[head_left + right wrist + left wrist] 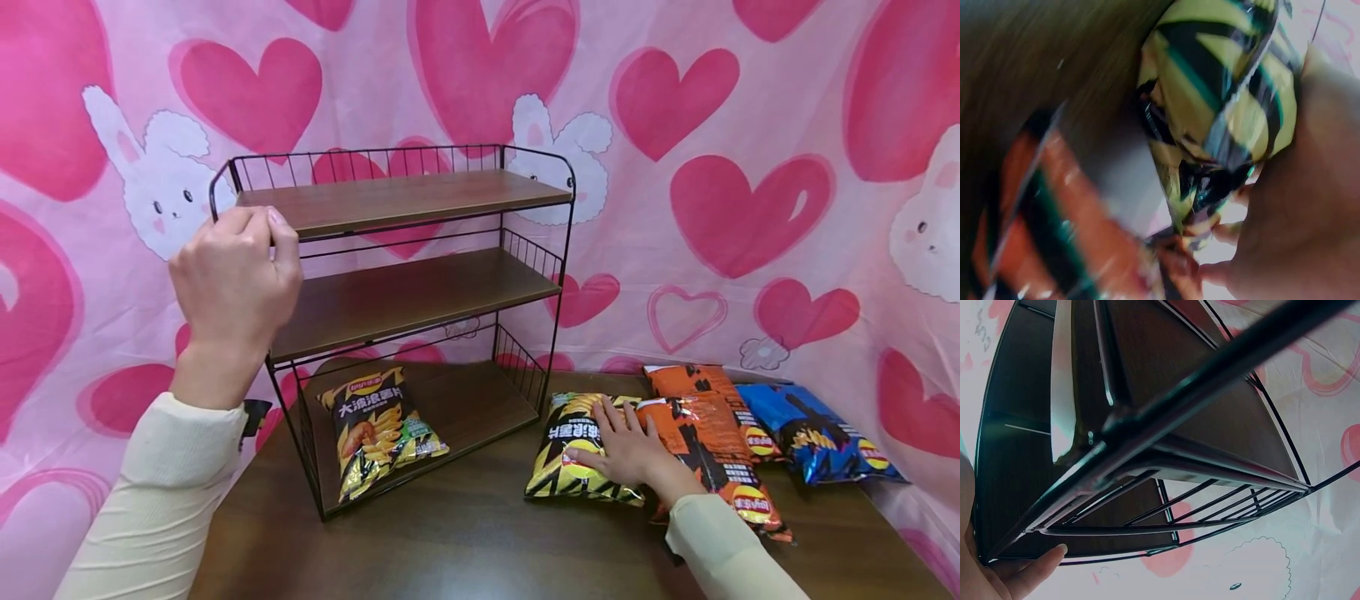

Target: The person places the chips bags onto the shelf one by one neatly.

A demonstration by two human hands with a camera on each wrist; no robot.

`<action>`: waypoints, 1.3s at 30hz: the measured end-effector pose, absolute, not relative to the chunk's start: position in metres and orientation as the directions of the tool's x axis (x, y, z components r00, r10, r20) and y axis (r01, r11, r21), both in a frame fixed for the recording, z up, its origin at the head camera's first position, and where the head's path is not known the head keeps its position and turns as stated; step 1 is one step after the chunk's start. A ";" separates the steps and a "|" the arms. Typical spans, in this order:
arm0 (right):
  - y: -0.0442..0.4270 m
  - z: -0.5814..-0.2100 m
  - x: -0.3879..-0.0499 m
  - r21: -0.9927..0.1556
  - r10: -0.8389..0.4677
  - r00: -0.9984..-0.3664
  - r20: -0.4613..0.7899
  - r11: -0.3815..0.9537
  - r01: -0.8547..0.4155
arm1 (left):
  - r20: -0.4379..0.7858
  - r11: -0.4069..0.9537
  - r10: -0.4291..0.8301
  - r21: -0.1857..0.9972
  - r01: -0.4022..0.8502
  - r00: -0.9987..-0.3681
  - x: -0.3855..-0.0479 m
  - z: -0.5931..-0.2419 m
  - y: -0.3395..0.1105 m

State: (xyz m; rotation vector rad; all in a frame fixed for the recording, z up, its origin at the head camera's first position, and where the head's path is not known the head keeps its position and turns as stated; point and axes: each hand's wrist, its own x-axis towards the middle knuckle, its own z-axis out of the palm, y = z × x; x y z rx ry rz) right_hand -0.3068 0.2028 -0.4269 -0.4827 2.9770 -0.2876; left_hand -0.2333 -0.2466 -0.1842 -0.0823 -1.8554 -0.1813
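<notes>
In the head view my left hand grips the upper left front corner of a three-tier shelf rack with black wire sides and brown boards. The left wrist view shows thumb and fingers of that hand around the frame. My right hand rests with spread fingers on a yellow-and-black chip bag lying on the table, right of the rack. Up close, the right wrist view shows this hand against the yellow bag. Another yellow-and-black chip bag leans back on the bottom shelf.
Two orange chip bags overlap just right of the yellow bag, and a blue chip bag lies farther right. All lie on a brown table. A pink heart-patterned cloth hangs close behind the rack.
</notes>
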 end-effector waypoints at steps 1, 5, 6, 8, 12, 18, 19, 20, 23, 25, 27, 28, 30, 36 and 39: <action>0.205 -0.427 -0.307 -0.199 -0.323 -0.942 -0.091 0.933 -0.301 | 0.957 0.985 -0.036 0.082 0.150 -0.289 -0.233 -0.184 -0.247; 0.211 -0.425 -0.310 -0.178 -0.328 -0.934 -0.140 0.936 -0.302 | 0.956 0.985 -0.036 0.082 0.151 -0.290 -0.234 -0.185 -0.247; 0.210 -0.424 -0.310 -0.171 -0.329 -0.933 -0.145 0.937 -0.304 | 0.957 0.985 -0.035 0.081 0.150 -0.289 -0.235 -0.185 -0.247; 0.208 -0.421 -0.309 -0.169 -0.332 -0.934 -0.131 0.936 -0.309 | 0.957 0.986 -0.035 0.081 0.149 -0.289 -0.235 -0.186 -0.247; 0.191 -0.411 -0.301 -0.195 -0.317 -0.948 -0.039 0.933 -0.304 | 0.957 0.986 -0.033 0.079 0.149 -0.289 -0.236 -0.188 -0.248; 0.149 -0.420 -0.289 -0.195 -0.292 -0.956 0.040 0.936 -0.294 | 0.958 0.985 -0.044 0.089 0.148 -0.284 -0.235 -0.189 -0.250; 0.144 -0.424 -0.288 -0.198 -0.279 -0.960 0.036 0.939 -0.280 | 0.958 0.985 -0.043 0.088 0.148 -0.283 -0.235 -0.189 -0.250; 0.141 -0.428 -0.288 -0.204 -0.262 -0.965 0.030 0.943 -0.263 | 0.958 0.985 -0.041 0.086 0.148 -0.282 -0.235 -0.190 -0.250; 0.138 -0.437 -0.285 -0.205 -0.215 -0.977 0.006 0.956 -0.212 | 0.959 0.985 -0.034 0.080 0.152 -0.283 -0.236 -0.191 -0.249; 0.140 -0.441 -0.284 -0.197 -0.195 -0.981 -0.009 0.962 -0.190 | 0.959 0.985 -0.032 0.078 0.156 -0.283 -0.237 -0.192 -0.248; 0.141 -0.443 -0.284 -0.199 -0.188 -0.982 -0.026 0.963 -0.179 | 0.960 0.984 -0.034 0.080 0.158 -0.278 -0.236 -0.191 -0.248; 0.141 -0.443 -0.284 -0.204 -0.187 -0.982 -0.032 0.963 -0.177 | 0.961 0.984 -0.036 0.082 0.158 -0.274 -0.236 -0.191 -0.248; 0.143 -0.444 -0.285 -0.216 -0.184 -0.982 -0.042 0.961 -0.171 | 0.962 0.984 -0.038 0.083 0.159 -0.270 -0.236 -0.189 -0.248; 0.151 -0.449 -0.285 -0.251 -0.143 -0.988 -0.065 0.960 -0.122 | 0.960 0.984 -0.036 0.082 0.158 -0.276 -0.236 -0.186 -0.248; 0.155 -0.449 -0.285 -0.259 -0.146 -0.987 -0.064 0.958 -0.125 | 0.962 0.984 -0.041 0.085 0.156 -0.269 -0.236 -0.187 -0.248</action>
